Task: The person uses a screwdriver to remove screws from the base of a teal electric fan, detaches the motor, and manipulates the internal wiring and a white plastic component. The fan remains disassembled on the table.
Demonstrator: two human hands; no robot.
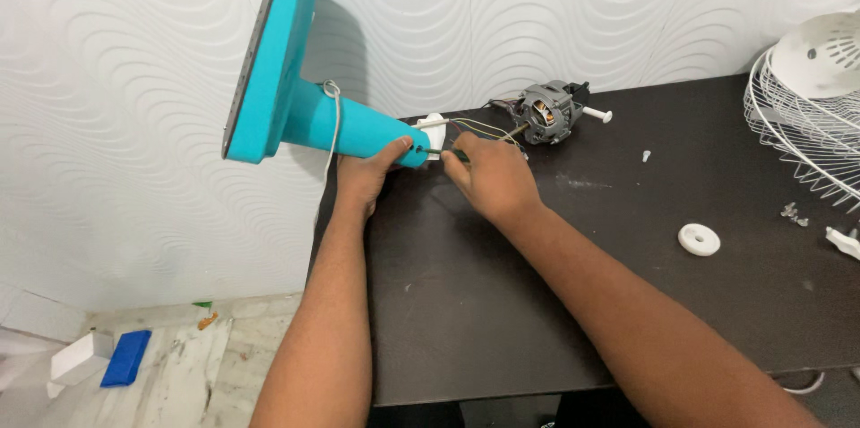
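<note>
our left hand has its fingers clamped on the teal fan stand, whose long axis runs from upper left toward frame centre. our right hand, fingers together on a screwdriver, points it left at the stand's end above the dark bench.

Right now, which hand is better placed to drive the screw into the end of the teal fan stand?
Probably the right hand: it holds the screwdriver with the tip at the end of the teal fan stand. The left hand is wrapped around the stand, steadying it.
</note>
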